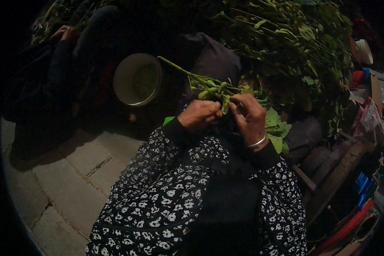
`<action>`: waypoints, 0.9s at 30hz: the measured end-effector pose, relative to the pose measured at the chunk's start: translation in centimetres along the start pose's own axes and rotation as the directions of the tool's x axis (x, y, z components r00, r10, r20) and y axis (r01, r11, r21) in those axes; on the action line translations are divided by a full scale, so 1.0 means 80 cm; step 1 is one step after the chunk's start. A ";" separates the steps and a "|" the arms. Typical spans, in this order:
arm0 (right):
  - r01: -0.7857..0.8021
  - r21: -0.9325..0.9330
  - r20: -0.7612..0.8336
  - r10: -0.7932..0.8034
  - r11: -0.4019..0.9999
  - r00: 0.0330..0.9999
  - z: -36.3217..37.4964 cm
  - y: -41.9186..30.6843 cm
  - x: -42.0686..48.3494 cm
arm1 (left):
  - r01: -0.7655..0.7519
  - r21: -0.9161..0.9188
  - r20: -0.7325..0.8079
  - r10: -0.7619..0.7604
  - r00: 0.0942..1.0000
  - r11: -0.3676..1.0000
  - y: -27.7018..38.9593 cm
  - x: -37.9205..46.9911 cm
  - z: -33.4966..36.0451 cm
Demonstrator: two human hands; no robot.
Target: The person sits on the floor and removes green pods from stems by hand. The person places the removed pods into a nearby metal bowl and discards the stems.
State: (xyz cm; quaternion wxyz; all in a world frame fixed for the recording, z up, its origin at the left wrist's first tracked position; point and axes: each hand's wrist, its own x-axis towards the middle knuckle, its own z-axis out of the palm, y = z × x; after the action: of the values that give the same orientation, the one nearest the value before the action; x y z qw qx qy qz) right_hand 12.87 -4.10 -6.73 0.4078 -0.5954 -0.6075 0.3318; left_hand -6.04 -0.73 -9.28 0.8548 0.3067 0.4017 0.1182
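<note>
A cut bean stalk [192, 75] with plump green pods [208, 93], apparently soybean, lies across in front of my hands over my lap. My left hand [200, 115] is curled closed at the lower side of the pods, its thumb and fingertips pinching part of the plant; what exactly they pinch is hidden. Opposite it, my right hand [251, 116], with a silver bracelet at the wrist, pinches the stalk's leafy end between thumb and fingers. A small crumpled green piece [225, 105] shows between the two hands. Green leaves [276, 129] stick out beside my right wrist.
A pale bucket [121, 80] with green contents stands ahead on the left. Bean plants [294, 48] are heaped ahead to the right. Another person's hand [64, 33] shows at upper left. A wooden beam [337, 174] and mixed clutter lie right; stone paving [70, 192] lies left.
</note>
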 end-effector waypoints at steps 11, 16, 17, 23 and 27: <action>-0.428 0.201 0.141 0.406 0.881 0.903 0.006 0.003 -0.025 | -0.081 -0.213 -0.184 0.041 0.982 0.974 -0.026 0.017 0.030; -0.312 0.136 0.123 0.296 0.940 0.947 0.009 0.011 -0.036 | -0.172 -0.263 -0.253 0.104 0.962 0.949 -0.034 0.028 0.042; -0.285 0.133 0.119 0.271 0.949 0.955 0.011 0.014 -0.041 | -0.176 -0.262 -0.268 0.104 0.958 0.949 -0.036 0.028 0.042; -0.321 0.130 0.205 0.291 0.938 0.934 0.000 -0.002 -0.042 | -0.200 -0.240 -0.301 0.123 0.946 0.950 -0.040 0.030 0.044; -0.408 0.189 0.265 0.354 0.893 0.897 -0.002 -0.001 -0.040 | -0.208 -0.227 -0.361 0.116 0.925 0.952 -0.026 0.025 0.059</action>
State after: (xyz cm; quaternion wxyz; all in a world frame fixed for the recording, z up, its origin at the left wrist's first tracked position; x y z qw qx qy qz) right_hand 12.84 -7.28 -6.95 0.3321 -0.6086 -0.4757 0.5414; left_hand -1.27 -3.45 -9.51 0.7915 0.1985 0.4986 0.2925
